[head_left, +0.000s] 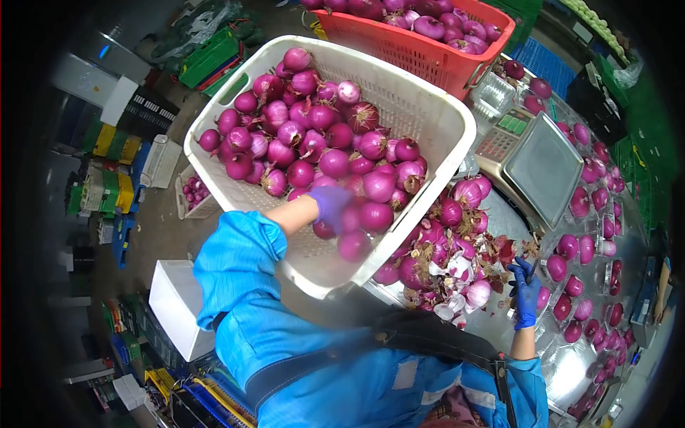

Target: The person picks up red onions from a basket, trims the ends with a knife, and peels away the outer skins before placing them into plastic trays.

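My left hand (330, 205), in a purple glove, reaches into a large white basket (457, 135) and lies on the red onions (334, 162) heaped there. Its fingers are smeared by motion against the onions around them. My right hand (526, 294), in a blue glove, is curled over the metal table beside a pile of loose onion skins (464, 267). Its fingers are closed around something small and dark that I cannot make out. More red onions (451, 212) lie in that pile, right against the basket's side.
A kitchen scale (542, 171) stands behind the pile. Clear trays holding onions (573, 285) cover the right of the metal table (499, 214). A red basket (428, 57) of onions is at the back. A white box (175, 310) and stacked crates are at left.
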The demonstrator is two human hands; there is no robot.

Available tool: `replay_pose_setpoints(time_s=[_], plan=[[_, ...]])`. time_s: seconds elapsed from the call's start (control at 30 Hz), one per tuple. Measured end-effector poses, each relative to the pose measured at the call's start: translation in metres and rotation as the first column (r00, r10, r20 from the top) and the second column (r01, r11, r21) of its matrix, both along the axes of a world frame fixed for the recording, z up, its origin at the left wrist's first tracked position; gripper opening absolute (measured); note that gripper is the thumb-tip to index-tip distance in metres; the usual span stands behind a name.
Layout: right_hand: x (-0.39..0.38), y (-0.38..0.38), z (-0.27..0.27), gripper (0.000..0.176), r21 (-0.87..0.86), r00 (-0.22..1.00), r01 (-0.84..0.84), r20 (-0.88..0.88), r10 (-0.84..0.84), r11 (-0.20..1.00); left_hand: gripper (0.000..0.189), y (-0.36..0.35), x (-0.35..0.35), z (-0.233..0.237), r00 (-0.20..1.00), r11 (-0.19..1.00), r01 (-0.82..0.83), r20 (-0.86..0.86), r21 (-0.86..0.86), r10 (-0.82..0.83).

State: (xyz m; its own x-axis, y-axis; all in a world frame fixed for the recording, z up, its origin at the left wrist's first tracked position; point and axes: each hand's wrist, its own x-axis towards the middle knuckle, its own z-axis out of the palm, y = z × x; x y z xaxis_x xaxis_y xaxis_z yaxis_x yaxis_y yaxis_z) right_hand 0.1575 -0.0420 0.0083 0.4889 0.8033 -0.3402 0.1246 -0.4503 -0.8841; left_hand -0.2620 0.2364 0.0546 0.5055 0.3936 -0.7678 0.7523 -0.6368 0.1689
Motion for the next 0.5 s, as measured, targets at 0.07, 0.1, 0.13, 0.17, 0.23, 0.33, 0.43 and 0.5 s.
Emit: replay_pose_setpoints(time_s=[0.07, 0.1, 0.13, 0.17, 0.23, 0.33, 0.43, 0.5], plan=[[-0.008, 0.003, 0.005, 0.031, 0.013, 0.999, -0.004, 0.035, 0.003, 1.000, 0.076, -0.010, 0.003, -0.011, 0.992, 0.976, 0.083, 0.076, 0.202, -0.100], [-0.010, 0.002, 0.005, 0.032, 0.025, 0.998, -0.014, 0.053, 0.013, 1.000, 0.075, -0.017, 0.006, -0.014, 0.973, 0.906, 0.139, 0.117, 0.399, -0.201], [-0.009, 0.000, 0.000, 0.032, 0.031, 0.998, -0.017, 0.065, 0.014, 0.999, 0.073, -0.019, 0.012, -0.020, 0.953, 0.866, 0.289, -0.033, 0.409, -0.303], [-0.009, -0.001, 0.002, 0.032, 0.029, 0.997, -0.008, 0.073, 0.006, 1.000, 0.073, -0.022, 0.010, -0.027, 0.950, 0.864, 0.293, -0.024, 0.409, -0.311], [-0.013, -0.005, 0.004, 0.031, -0.051, 1.000, 0.020, 0.017, -0.019, 0.998, 0.070, -0.027, 0.000, -0.045, 0.794, 0.648, 0.514, -0.026, 0.563, -0.607], [-0.010, -0.009, -0.005, 0.032, 0.004, 1.000, 0.025, 0.015, -0.025, 1.000, 0.070, -0.018, 0.001, -0.049, 0.818, 0.739, 0.549, -0.072, 0.392, -0.570], [-0.011, -0.009, -0.001, 0.032, 0.032, 0.999, 0.035, -0.009, -0.035, 0.999, 0.071, -0.003, 0.002, -0.002, 0.915, 0.873, 0.321, 0.119, 0.368, -0.386], [-0.011, -0.014, -0.002, 0.031, -0.009, 0.999, -0.005, -0.053, 0.005, 1.000, 0.068, -0.004, 0.005, 0.062, 0.935, 0.925, -0.106, 0.354, 0.364, -0.032]])
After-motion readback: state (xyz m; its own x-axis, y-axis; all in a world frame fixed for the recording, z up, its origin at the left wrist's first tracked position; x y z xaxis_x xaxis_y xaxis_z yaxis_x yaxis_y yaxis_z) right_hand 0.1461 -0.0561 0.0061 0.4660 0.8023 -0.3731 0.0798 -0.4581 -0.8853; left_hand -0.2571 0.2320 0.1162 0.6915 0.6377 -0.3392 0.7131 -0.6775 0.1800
